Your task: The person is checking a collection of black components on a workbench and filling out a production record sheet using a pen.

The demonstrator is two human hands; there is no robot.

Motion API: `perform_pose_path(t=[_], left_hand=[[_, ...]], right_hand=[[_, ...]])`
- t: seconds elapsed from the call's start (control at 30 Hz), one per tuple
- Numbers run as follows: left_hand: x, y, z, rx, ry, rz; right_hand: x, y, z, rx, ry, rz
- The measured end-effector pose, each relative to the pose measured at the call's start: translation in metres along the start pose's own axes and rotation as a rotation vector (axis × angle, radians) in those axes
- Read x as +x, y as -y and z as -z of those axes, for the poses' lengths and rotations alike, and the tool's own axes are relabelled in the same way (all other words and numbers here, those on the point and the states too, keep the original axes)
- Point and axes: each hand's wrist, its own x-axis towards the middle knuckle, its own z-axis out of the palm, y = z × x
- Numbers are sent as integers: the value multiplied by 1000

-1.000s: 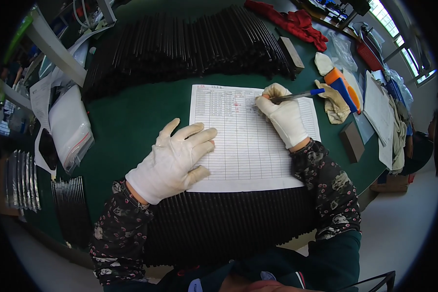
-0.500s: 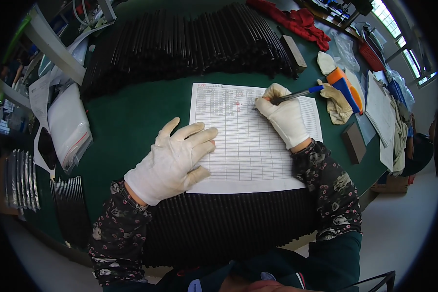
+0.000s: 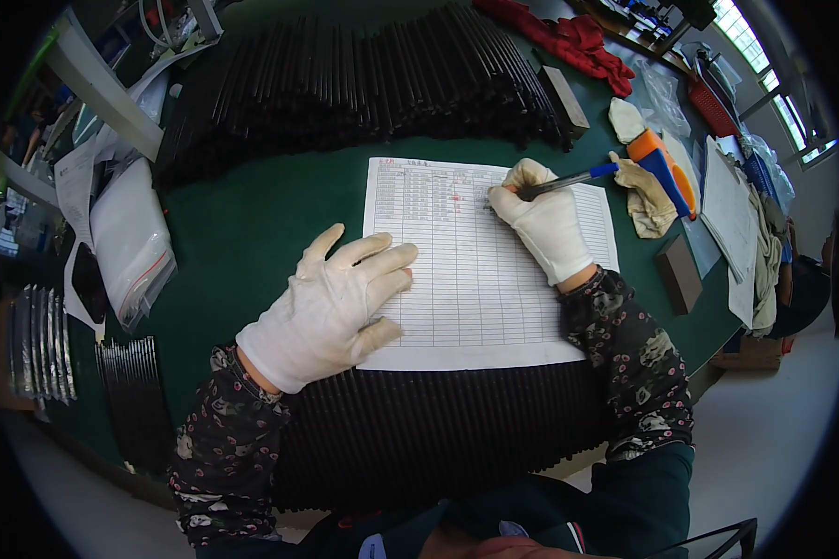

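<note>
A white ruled form [image 3: 475,307] with rows of small entries lies on the green tabletop. My left hand [image 3: 331,307], in a white glove, rests spread on its left edge, fingers apart. In my gloved right hand [image 3: 545,224] is a pen [image 3: 573,179] with a blue end, pinched and slanting up to the right. The hand lies on the upper right of the form; its fingers hide the pen's tip. Below the form, a row of black rods [image 3: 429,429] lies side by side between my forearms.
A large stack of black rods [image 3: 345,84] spans the far side, with a grey block [image 3: 565,98] at its right end. To the right are a red cloth [image 3: 578,47], a spare glove [image 3: 651,200], an orange-and-blue object [image 3: 664,172] and a brown block [image 3: 679,273]. Plastic bags [image 3: 130,233] lie left.
</note>
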Motion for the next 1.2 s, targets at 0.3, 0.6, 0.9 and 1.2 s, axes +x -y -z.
perform_pose_path(t=[0.3, 0.6, 0.9, 1.2], left_hand=[[-2, 1, -2, 8, -4, -8], [-1, 0, 1, -52, 13, 11], [-1, 1, 0, -42, 13, 11], [-1, 2, -2, -29, -11, 0]], right_hand=[[0, 1, 0, -7, 9, -8], [0, -1, 0, -2, 6, 20], [0, 0, 0, -2, -14, 16], [-1, -1, 0, 62, -18, 12]])
